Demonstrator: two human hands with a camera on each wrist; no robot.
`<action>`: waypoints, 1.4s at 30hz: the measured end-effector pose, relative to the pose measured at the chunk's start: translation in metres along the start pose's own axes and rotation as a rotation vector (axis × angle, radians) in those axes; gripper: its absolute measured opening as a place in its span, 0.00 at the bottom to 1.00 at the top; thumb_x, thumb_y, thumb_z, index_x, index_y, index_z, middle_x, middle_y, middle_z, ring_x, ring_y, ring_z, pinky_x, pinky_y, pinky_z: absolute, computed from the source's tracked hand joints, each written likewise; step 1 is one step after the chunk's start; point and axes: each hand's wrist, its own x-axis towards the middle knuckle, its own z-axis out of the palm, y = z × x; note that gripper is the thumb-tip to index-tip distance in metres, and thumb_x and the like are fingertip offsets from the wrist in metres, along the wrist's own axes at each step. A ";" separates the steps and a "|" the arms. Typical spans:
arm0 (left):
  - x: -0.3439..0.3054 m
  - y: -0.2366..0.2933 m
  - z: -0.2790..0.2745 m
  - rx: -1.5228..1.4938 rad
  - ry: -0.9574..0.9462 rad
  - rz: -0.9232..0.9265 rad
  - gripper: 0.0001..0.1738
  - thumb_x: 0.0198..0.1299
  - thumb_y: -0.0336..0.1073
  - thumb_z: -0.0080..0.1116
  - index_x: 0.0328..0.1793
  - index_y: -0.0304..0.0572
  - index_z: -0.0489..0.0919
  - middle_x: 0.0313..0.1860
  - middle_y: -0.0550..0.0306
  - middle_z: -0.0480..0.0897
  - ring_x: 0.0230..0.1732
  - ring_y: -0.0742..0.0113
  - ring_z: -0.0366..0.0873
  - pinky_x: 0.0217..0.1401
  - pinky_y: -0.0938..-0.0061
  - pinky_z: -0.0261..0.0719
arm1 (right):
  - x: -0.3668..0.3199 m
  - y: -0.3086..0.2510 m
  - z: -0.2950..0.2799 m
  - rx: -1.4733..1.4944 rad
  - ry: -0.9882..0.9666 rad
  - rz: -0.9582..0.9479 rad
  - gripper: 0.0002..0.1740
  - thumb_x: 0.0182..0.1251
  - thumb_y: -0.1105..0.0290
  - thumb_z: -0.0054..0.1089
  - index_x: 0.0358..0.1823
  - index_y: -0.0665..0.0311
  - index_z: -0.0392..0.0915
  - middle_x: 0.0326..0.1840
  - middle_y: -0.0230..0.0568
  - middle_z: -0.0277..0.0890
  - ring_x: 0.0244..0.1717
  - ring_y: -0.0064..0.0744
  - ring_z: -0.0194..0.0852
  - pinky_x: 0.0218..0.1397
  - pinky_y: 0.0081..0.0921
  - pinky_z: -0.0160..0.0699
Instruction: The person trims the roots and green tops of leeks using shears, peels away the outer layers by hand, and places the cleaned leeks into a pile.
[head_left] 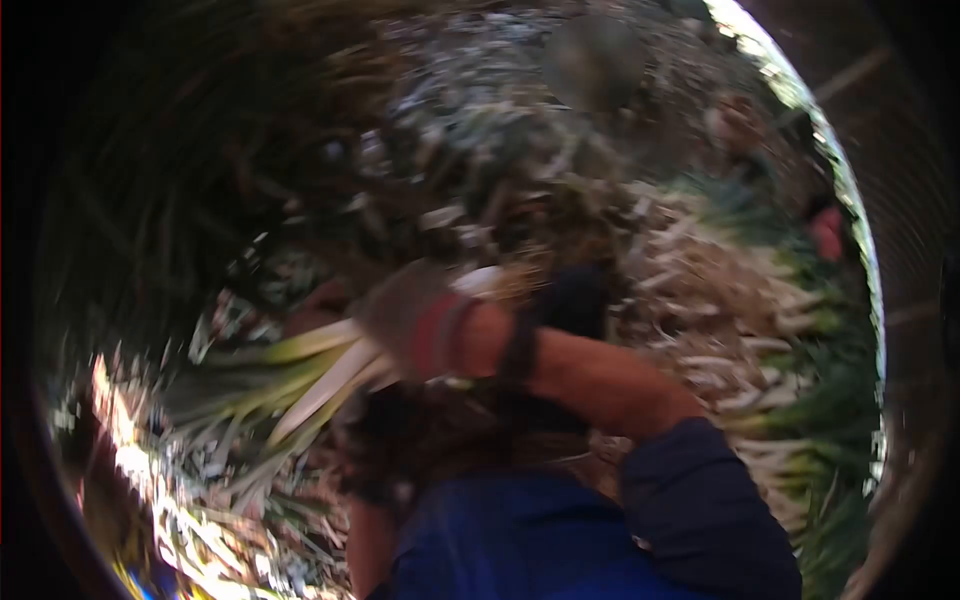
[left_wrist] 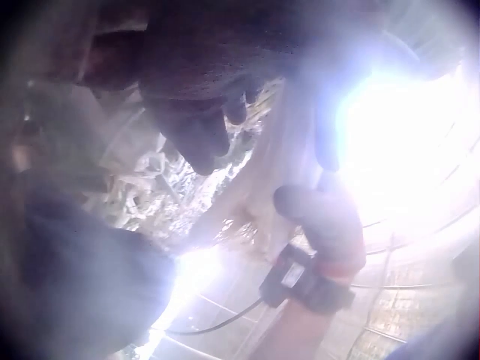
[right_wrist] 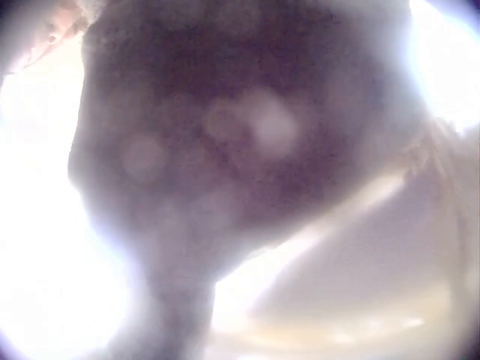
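A bunch of leeks (head_left: 330, 385) lies across the head view, its green leaves to the left and pale roots (head_left: 525, 272) to the right. My gloved right hand (head_left: 410, 315) grips the white stems. In the left wrist view, my dark-gloved left hand (left_wrist: 217, 90) has its thumb and fingers on either side of the pale stems (left_wrist: 281, 150), holding them above the roots. The right hand (left_wrist: 326, 225) is lower there, beside the stems. The dark right glove (right_wrist: 240, 142) fills much of the right wrist view, hiding its fingertips; a pale stem (right_wrist: 345, 210) shows below it.
Several leeks (head_left: 730, 300) are piled along the right, roots inward and greens outward. Loose leaves and scraps (head_left: 250, 500) cover the lower left. A pale, bright-edged border curves down the far right. Blur and glare obscure much detail.
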 end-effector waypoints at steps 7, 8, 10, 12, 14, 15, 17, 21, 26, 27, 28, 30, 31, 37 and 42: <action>0.024 0.028 0.011 0.347 0.204 -0.061 0.24 0.79 0.43 0.53 0.70 0.31 0.78 0.62 0.47 0.84 0.61 0.58 0.83 0.72 0.60 0.80 | 0.020 -0.046 0.005 -0.227 -0.024 0.117 0.11 0.64 0.65 0.66 0.43 0.57 0.94 0.41 0.33 0.91 0.44 0.44 0.89 0.45 0.55 0.79; 0.030 0.036 0.017 0.396 0.224 -0.019 0.25 0.79 0.43 0.53 0.71 0.30 0.78 0.62 0.47 0.84 0.62 0.57 0.83 0.73 0.60 0.79 | 0.023 -0.045 -0.009 -0.233 -0.033 0.051 0.12 0.66 0.65 0.64 0.41 0.59 0.93 0.41 0.39 0.90 0.44 0.48 0.87 0.47 0.54 0.78; 0.044 0.059 0.037 0.496 0.221 0.073 0.25 0.79 0.43 0.54 0.71 0.30 0.78 0.64 0.45 0.83 0.63 0.56 0.82 0.74 0.59 0.78 | -0.006 -0.051 -0.057 -0.534 0.236 0.002 0.20 0.59 0.58 0.68 0.47 0.62 0.93 0.49 0.46 0.91 0.48 0.52 0.88 0.47 0.58 0.80; 0.059 0.090 0.069 0.592 0.188 0.205 0.26 0.79 0.42 0.54 0.72 0.29 0.77 0.65 0.44 0.83 0.64 0.55 0.82 0.75 0.58 0.77 | -0.009 -0.052 -0.105 -0.489 0.287 0.132 0.20 0.64 0.62 0.63 0.51 0.67 0.90 0.46 0.50 0.88 0.44 0.54 0.85 0.47 0.58 0.78; 0.071 0.124 0.117 0.671 0.125 0.369 0.26 0.79 0.42 0.54 0.73 0.28 0.77 0.66 0.42 0.83 0.66 0.54 0.82 0.76 0.58 0.76 | -0.028 -0.040 -0.132 -0.497 0.377 0.277 0.21 0.67 0.65 0.60 0.56 0.70 0.87 0.46 0.54 0.86 0.43 0.55 0.83 0.47 0.59 0.77; 0.076 0.141 0.146 0.705 0.081 0.455 0.26 0.79 0.42 0.54 0.73 0.27 0.77 0.66 0.41 0.83 0.66 0.53 0.82 0.77 0.57 0.75 | -0.040 -0.032 -0.143 -0.526 0.436 0.362 0.23 0.67 0.65 0.60 0.58 0.71 0.85 0.48 0.56 0.85 0.43 0.55 0.82 0.46 0.59 0.77; 0.080 0.173 0.214 0.764 -0.036 0.637 0.27 0.80 0.42 0.55 0.74 0.26 0.77 0.67 0.40 0.82 0.68 0.52 0.81 0.78 0.57 0.74 | -0.103 -0.017 -0.178 -0.593 0.652 0.373 0.25 0.68 0.66 0.58 0.63 0.72 0.81 0.49 0.57 0.83 0.44 0.54 0.82 0.43 0.58 0.77; 0.064 0.215 0.381 0.969 -0.388 1.015 0.28 0.80 0.42 0.55 0.75 0.25 0.76 0.70 0.37 0.82 0.70 0.50 0.81 0.81 0.55 0.72 | -0.233 0.025 -0.218 -0.616 0.985 0.510 0.30 0.66 0.62 0.63 0.64 0.76 0.75 0.39 0.51 0.81 0.37 0.50 0.81 0.37 0.57 0.75; 0.001 0.176 0.653 0.687 -1.213 0.580 0.23 0.71 0.33 0.65 0.70 0.31 0.82 0.57 0.46 0.89 0.56 0.61 0.87 0.63 0.68 0.84 | -0.380 0.066 -0.259 -0.476 1.485 0.649 0.39 0.57 0.54 0.78 0.68 0.61 0.77 0.49 0.45 0.85 0.46 0.48 0.87 0.48 0.44 0.88; 0.003 0.161 0.706 0.898 -1.329 0.563 0.27 0.69 0.35 0.68 0.72 0.32 0.80 0.57 0.45 0.89 0.57 0.60 0.87 0.63 0.67 0.85 | -0.412 0.059 -0.273 -0.358 1.513 0.735 0.35 0.58 0.54 0.80 0.66 0.56 0.80 0.50 0.44 0.88 0.48 0.48 0.90 0.51 0.43 0.91; 0.007 0.138 0.743 1.110 -1.439 0.538 0.31 0.68 0.37 0.71 0.75 0.33 0.78 0.57 0.44 0.89 0.59 0.60 0.87 0.62 0.67 0.86 | -0.448 0.073 -0.267 -0.325 1.607 0.778 0.34 0.57 0.55 0.82 0.64 0.59 0.81 0.51 0.45 0.89 0.51 0.47 0.92 0.52 0.40 0.91; 0.014 0.077 0.769 1.177 -1.400 0.639 0.40 0.66 0.44 0.74 0.80 0.33 0.73 0.63 0.39 0.87 0.61 0.59 0.87 0.65 0.64 0.86 | -0.523 0.107 -0.250 -0.170 1.742 0.879 0.26 0.63 0.53 0.78 0.55 0.64 0.84 0.43 0.45 0.89 0.41 0.39 0.90 0.44 0.33 0.88; 0.021 0.056 0.760 1.222 -1.375 0.779 0.44 0.64 0.45 0.76 0.81 0.32 0.71 0.67 0.37 0.85 0.61 0.56 0.87 0.65 0.64 0.86 | -0.561 0.121 -0.234 0.074 1.893 0.934 0.21 0.65 0.57 0.75 0.51 0.66 0.86 0.42 0.38 0.88 0.39 0.31 0.86 0.44 0.32 0.85; 0.122 -0.008 0.555 1.184 -1.057 0.032 0.43 0.62 0.38 0.76 0.82 0.31 0.70 0.70 0.42 0.83 0.63 0.58 0.85 0.64 0.66 0.85 | -0.731 0.195 -0.068 0.599 2.377 1.268 0.29 0.62 0.56 0.73 0.58 0.72 0.87 0.55 0.42 0.85 0.54 0.37 0.80 0.63 0.32 0.77; 0.206 0.049 0.362 1.054 -0.525 0.043 0.18 0.66 0.28 0.71 0.62 0.32 0.84 0.43 0.61 0.87 0.41 0.75 0.81 0.47 0.76 0.81 | -0.725 0.205 -0.108 0.970 2.416 1.148 0.35 0.62 0.54 0.72 0.65 0.70 0.82 0.57 0.42 0.82 0.53 0.40 0.79 0.63 0.34 0.77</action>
